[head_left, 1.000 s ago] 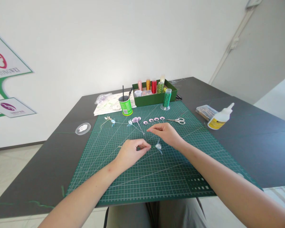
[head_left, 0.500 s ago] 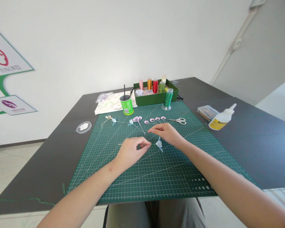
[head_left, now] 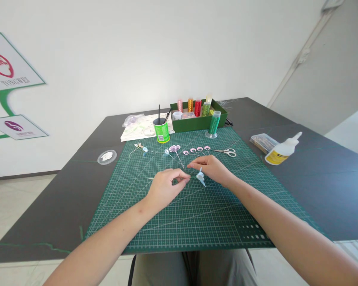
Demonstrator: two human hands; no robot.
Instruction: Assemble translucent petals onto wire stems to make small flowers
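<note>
My left hand (head_left: pixel 170 184) pinches a thin pale stem. The stem's end sticks out to the left behind the hand, and a light-blue flower (head_left: pixel 201 177) stands just right of the fingertips, held above the mat. My right hand (head_left: pixel 207 167) is closed in a pinch a little beyond the flower. Whatever lies between its fingertips is too fine to make out. Past the hands, a purple flower (head_left: pixel 174 148) and a small blue flower (head_left: pixel 166 151) lie with their wire stems pointing toward my right fingertips. Several pink petal loops (head_left: pixel 199 149) rest in a row beside scissors (head_left: pixel 228 152).
The green cutting mat (head_left: pixel 167 222) covers the table's middle. Behind stand a green can (head_left: pixel 161 133) with brushes, a green thread spool (head_left: pixel 214 125) and a green box (head_left: pixel 186 126) of spools. A glue bottle (head_left: pixel 282 151) and a plastic case (head_left: pixel 264 143) are right; a small dish (head_left: pixel 106 157) is left.
The blue flower has turned slightly and tilted next to the left fingertips. Both hands keep their pinches in nearly the same place, and the whole view has shifted a little.
</note>
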